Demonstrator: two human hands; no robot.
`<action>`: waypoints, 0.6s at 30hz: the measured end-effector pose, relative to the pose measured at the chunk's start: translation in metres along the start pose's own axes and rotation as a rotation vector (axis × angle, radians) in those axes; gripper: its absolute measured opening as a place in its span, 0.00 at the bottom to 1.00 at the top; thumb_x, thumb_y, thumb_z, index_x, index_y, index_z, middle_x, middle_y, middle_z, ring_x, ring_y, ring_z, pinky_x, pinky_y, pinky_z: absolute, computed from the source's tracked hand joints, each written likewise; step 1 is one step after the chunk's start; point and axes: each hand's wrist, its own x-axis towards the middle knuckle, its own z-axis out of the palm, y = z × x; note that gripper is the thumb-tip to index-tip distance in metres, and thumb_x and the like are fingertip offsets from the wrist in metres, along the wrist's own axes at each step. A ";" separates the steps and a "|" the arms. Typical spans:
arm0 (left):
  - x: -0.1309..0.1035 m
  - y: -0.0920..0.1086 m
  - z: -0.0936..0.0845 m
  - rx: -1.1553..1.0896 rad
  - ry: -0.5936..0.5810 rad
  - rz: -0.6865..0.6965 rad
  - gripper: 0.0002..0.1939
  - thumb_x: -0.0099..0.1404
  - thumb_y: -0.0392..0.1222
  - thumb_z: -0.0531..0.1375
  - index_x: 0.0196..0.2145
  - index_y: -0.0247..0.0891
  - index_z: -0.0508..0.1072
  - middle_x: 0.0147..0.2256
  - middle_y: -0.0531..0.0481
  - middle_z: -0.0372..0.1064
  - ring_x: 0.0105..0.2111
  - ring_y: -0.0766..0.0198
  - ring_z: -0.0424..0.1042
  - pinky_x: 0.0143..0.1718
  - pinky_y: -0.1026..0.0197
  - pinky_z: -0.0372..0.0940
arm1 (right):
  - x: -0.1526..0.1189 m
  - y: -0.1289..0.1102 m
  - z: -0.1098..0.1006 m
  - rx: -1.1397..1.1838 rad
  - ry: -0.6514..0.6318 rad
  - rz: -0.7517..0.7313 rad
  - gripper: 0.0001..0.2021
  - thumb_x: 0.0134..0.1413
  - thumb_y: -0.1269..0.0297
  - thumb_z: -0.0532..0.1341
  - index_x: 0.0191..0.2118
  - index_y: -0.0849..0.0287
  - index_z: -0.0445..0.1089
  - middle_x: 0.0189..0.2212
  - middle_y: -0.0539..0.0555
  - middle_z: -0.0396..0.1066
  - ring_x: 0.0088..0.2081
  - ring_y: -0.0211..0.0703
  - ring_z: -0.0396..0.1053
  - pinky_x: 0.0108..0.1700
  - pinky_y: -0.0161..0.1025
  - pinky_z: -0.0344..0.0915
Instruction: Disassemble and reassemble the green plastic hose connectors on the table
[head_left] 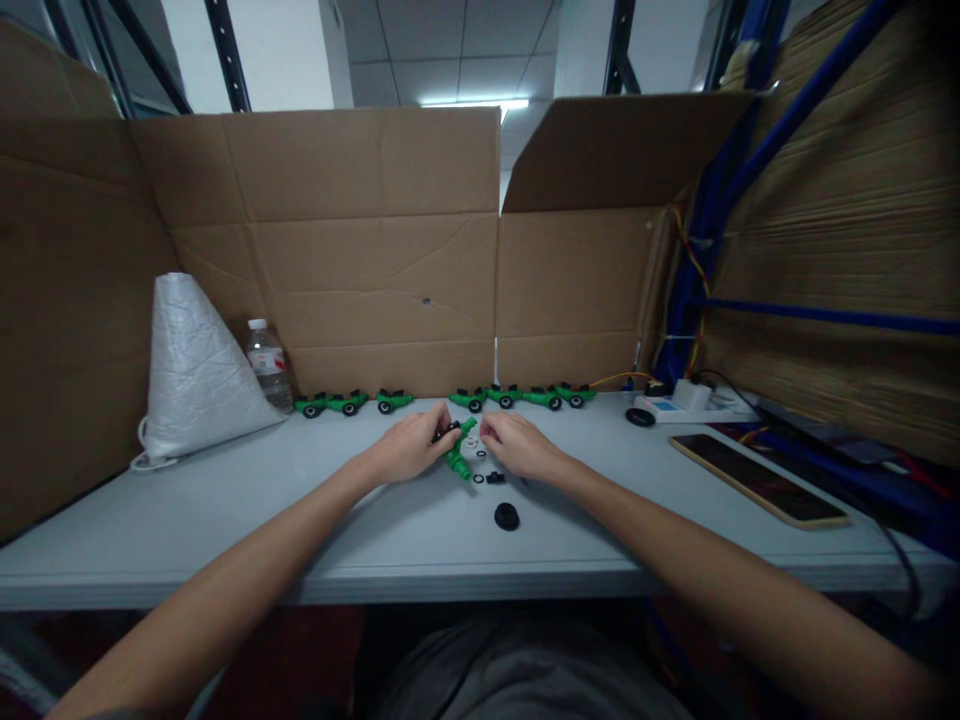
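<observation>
My L hand (416,440) grips the green toy part (457,462) from its left; my R hand (519,446) is curled just right of it, can't tell if it's holding anything. The part's visible length runs approx. near–far, w/ L touching it and R apart. Small blk piece (495,478) sits to its right, blk disc (507,516) nearer me.

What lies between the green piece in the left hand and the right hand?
In the head view, a few small ring-like parts lie on the table between the green piece and the right hand.
</observation>
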 end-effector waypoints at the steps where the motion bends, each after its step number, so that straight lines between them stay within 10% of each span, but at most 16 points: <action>1: 0.001 -0.001 0.000 -0.010 0.024 -0.010 0.14 0.76 0.55 0.55 0.41 0.41 0.66 0.32 0.51 0.71 0.29 0.60 0.68 0.32 0.60 0.56 | 0.000 0.000 0.000 0.003 -0.005 -0.002 0.05 0.68 0.71 0.57 0.41 0.59 0.71 0.41 0.58 0.75 0.44 0.47 0.69 0.46 0.40 0.58; 18: 0.011 -0.009 0.001 -0.272 0.368 -0.252 0.14 0.77 0.53 0.53 0.44 0.39 0.68 0.39 0.46 0.74 0.39 0.58 0.73 0.41 0.58 0.64 | 0.000 0.000 -0.002 0.025 -0.013 -0.024 0.04 0.66 0.71 0.60 0.40 0.59 0.73 0.37 0.56 0.74 0.41 0.46 0.69 0.44 0.39 0.56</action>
